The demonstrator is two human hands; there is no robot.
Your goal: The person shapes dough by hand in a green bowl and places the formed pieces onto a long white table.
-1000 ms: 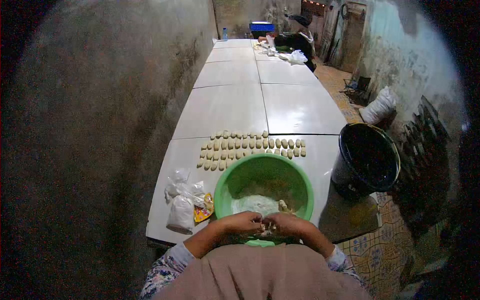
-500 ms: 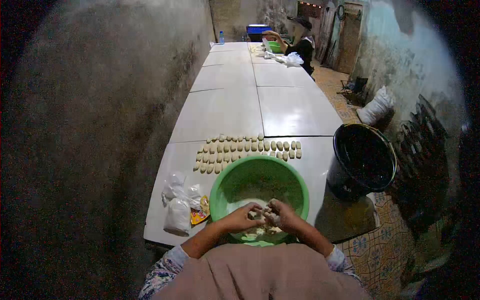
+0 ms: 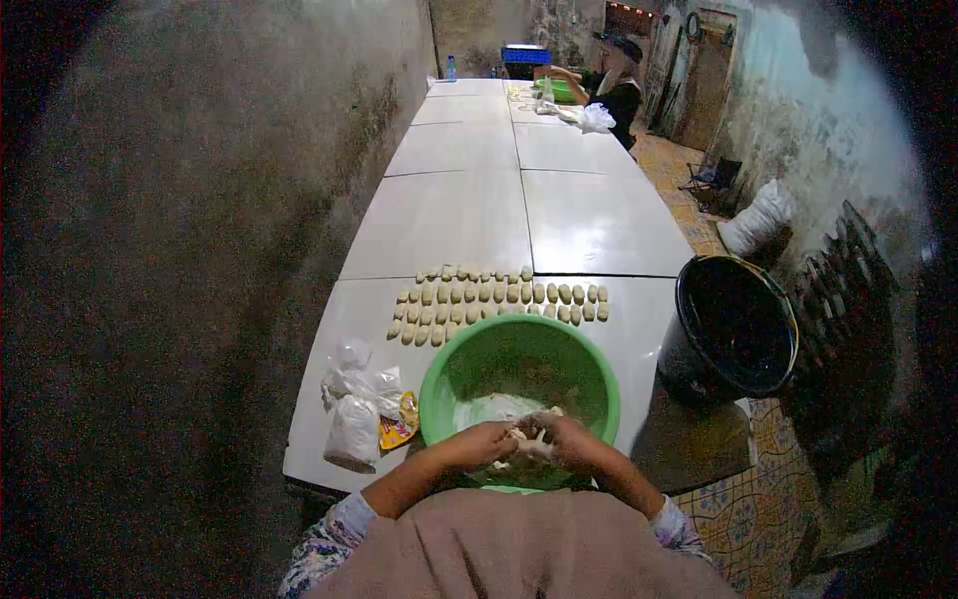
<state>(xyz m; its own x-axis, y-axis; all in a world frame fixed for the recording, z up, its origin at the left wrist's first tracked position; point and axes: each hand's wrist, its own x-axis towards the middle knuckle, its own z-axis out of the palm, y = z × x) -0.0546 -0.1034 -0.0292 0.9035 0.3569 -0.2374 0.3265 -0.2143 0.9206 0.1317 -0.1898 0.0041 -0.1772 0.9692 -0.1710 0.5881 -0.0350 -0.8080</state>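
Note:
Both of my hands are low inside a green basin (image 3: 605, 379), near its closest rim. My left hand (image 3: 483, 445) has its fingers closed on pale dough (image 3: 536, 448) at the fingertips. From the other side, my right hand (image 3: 562, 439) curls round the same dough, its fingers partly hidden. White flour (image 3: 496, 407) coats the basin's bottom, with loose dough bits near my hands. Just past the basin, small oblong dough pieces (image 3: 484, 293) lie in rows on the white table (image 3: 439, 225).
Left of the basin are tied plastic bags of white powder (image 3: 352, 431) and a yellow packet (image 3: 400, 423). A black bucket (image 3: 684, 344) stands at the right. At the table's far end a person (image 3: 621, 95) works at another green basin (image 3: 559, 92).
My hands have come closer together over the dough, and the right hand has turned more downward. The view has shifted slightly. The far person's raised arm has lowered toward the other basin.

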